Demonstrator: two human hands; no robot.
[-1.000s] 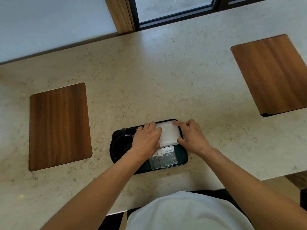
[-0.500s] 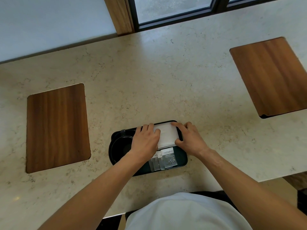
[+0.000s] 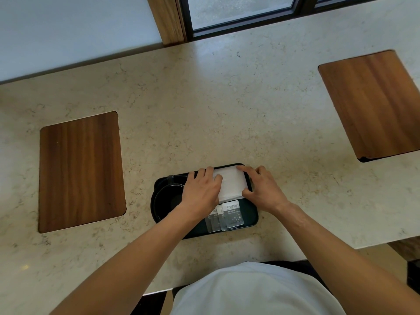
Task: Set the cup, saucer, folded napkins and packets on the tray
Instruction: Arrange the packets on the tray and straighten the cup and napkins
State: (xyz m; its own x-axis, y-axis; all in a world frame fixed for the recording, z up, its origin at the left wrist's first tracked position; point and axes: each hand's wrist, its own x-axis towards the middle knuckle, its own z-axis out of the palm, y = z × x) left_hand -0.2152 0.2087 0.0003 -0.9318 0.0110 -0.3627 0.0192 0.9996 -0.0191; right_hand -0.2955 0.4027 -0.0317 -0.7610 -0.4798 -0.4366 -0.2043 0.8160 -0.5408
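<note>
A dark rounded tray (image 3: 251,214) lies on the stone counter close to its front edge. A black cup on a black saucer (image 3: 167,198) sits in the tray's left half. White folded napkins (image 3: 230,184) lie flat in the tray's far right part. My left hand (image 3: 201,192) rests palm down on their left edge, and my right hand (image 3: 261,188) presses fingertips on their right edge. Several grey and white packets (image 3: 228,215) lie overlapped in the tray's near part, just below the napkins.
Two wooden boards are set into the counter, one at the left (image 3: 80,171) and one at the far right (image 3: 372,105). A window frame (image 3: 238,30) and a wall run along the counter's far side.
Both hands stay on the napkins with only slight shifts of the fingers. The view has drifted a little.
</note>
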